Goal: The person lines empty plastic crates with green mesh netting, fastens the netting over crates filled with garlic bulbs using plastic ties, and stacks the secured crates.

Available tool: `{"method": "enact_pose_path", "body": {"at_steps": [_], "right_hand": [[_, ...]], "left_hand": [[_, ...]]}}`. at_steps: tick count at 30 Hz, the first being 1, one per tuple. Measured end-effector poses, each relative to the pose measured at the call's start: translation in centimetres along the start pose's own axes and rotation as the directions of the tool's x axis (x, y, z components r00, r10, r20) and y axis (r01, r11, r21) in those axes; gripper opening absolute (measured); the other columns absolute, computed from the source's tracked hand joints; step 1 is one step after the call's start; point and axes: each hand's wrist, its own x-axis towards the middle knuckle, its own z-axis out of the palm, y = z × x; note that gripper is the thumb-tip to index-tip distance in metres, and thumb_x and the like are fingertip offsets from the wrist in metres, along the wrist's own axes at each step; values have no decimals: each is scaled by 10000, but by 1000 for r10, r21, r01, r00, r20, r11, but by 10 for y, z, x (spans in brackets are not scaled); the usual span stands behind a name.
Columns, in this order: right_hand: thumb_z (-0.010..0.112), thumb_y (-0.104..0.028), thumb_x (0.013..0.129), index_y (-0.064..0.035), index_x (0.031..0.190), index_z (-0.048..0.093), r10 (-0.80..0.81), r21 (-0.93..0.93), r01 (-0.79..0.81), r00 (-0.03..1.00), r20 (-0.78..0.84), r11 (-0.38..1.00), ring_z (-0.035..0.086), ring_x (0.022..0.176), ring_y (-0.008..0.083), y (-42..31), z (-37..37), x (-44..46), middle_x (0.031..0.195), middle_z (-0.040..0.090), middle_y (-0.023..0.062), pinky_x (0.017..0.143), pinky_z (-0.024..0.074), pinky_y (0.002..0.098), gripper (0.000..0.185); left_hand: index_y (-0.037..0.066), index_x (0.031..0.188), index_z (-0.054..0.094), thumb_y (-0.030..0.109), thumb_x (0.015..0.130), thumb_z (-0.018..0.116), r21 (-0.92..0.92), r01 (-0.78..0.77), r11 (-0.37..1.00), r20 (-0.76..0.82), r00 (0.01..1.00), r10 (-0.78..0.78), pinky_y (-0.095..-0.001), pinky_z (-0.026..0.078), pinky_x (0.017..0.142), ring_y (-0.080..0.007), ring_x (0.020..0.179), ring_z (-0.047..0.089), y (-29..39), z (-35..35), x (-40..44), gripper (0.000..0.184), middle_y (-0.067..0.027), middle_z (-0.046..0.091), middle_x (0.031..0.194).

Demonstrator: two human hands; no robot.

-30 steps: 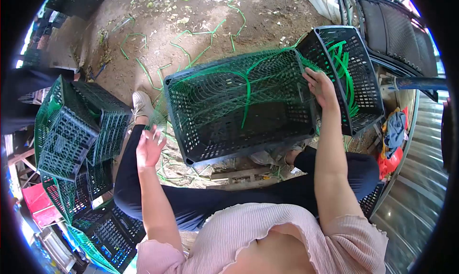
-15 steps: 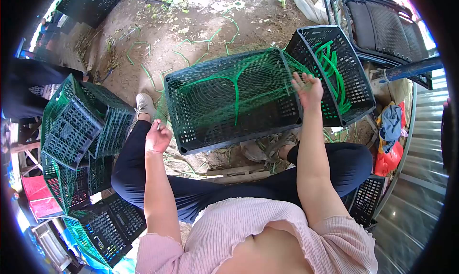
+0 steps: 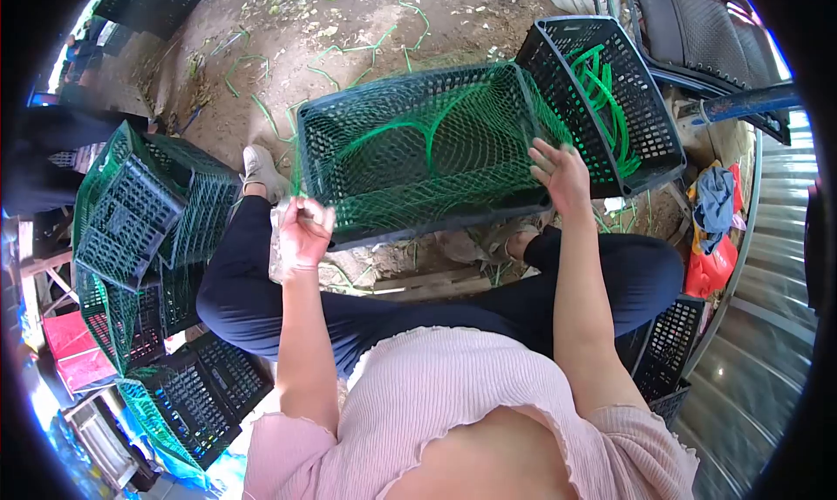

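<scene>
To the far right of the right hand stands a corrugated metal sheet. Well to the left of the left hand, a stack of netted crates leans at mixed angles. The large black crate lies between and ahead of both hands, its opening facing up; its near left corner is just beside the left hand, and its right end is beside the right hand. The green net spreads over this crate and reaches toward both hands, with a forked green band showing at its middle.

Just ahead and to the right of the right hand, a tilted side crate holds loose green strips. Beyond it, farther right, is a dark folding chair. Right of the right hand, well apart, a red bag lies below a blue-grey cloth. A pale shoe is ahead and left of the left hand.

The left hand is curled, thumb and fingertips drawn near each other at the net's edge; blur hides whether they pinch mesh. The right hand has its fingers loosely spread, palm partly up, at the net near the crate's right end.
</scene>
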Motion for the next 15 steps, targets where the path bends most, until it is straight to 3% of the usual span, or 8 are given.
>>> {"method": "enact_pose_path", "body": {"at_steps": [1, 2, 5, 6, 8, 10, 14, 15], "right_hand": [[476, -159, 820, -105, 812, 419, -42, -24, 42, 999, -14, 999, 435, 488, 105, -2, 8, -9, 653, 465, 12, 451, 379, 231, 79], [488, -182, 819, -108, 809, 420, 42, -80, -42, 999, -5, 996, 413, 468, 102, -3, 1, -14, 616, 434, 0, 438, 359, 228, 101], [535, -301, 809, -118, 803, 457, 199, -232, -196, 980, -13, 953, 320, 388, 92, 24, -61, -4, 491, 302, -42, 383, 282, 226, 199], [505, -292, 818, -102, 764, 492, 237, -260, -287, 949, -207, 922, 336, 377, 107, 43, -86, -2, 486, 316, -22, 374, 285, 243, 197], [466, -275, 824, -79, 697, 500, 60, -375, -210, 926, -373, 903, 363, 376, 136, 62, -106, 4, 483, 355, 8, 365, 280, 265, 236], [447, -263, 824, -65, 675, 495, -51, -421, -195, 861, -507, 886, 367, 369, 159, 79, -123, 10, 486, 375, 28, 362, 279, 284, 253], [494, -231, 808, -68, 630, 482, -37, -386, -253, 795, -606, 887, 395, 420, 153, 92, -135, 36, 549, 425, 14, 385, 311, 300, 242], [497, -225, 803, -67, 643, 492, 2, -362, -266, 808, -589, 894, 407, 429, 167, 99, -139, 51, 565, 442, 22, 392, 326, 312, 225]], "left_hand": [[96, 721, 480, 209, 869, 435, -143, 205, 968, 104, 976, -191, -230, 421, 526, -94, 537, 433, 9, -15, 3, 191, 24, 446, 607], [106, 729, 472, 225, 878, 419, 31, 144, 989, 26, 989, -145, -186, 325, 400, -71, 488, 361, 15, -32, 1, 197, 38, 374, 578], [127, 767, 465, 248, 881, 414, 390, 125, 912, -465, 882, 78, -182, 300, 378, -62, 455, 325, 15, -54, -13, 174, 40, 375, 578], [126, 764, 470, 261, 879, 419, 368, 143, 919, -563, 821, 97, -185, 328, 391, -80, 466, 355, 11, -79, -10, 185, 26, 399, 590], [106, 750, 470, 184, 849, 442, 345, 101, 933, -656, 737, 162, -219, 312, 365, -108, 427, 373, -14, -114, -3, 129, 13, 429, 586], [101, 753, 476, 111, 812, 434, 237, 139, 962, -868, 475, 145, -226, 313, 354, -123, 423, 384, -34, -109, 6, 73, -6, 472, 615], [103, 590, 464, 66, 759, 426, -44, 173, 984, -794, 592, -139, -220, 334, 358, -100, 381, 377, -17, -129, 19, 177, 16, 444, 490], [108, 581, 459, 74, 758, 423, -116, 173, 978, -811, 552, -194, -226, 338, 367, -105, 372, 371, -11, -134, 27, 184, 22, 431, 477]]}}
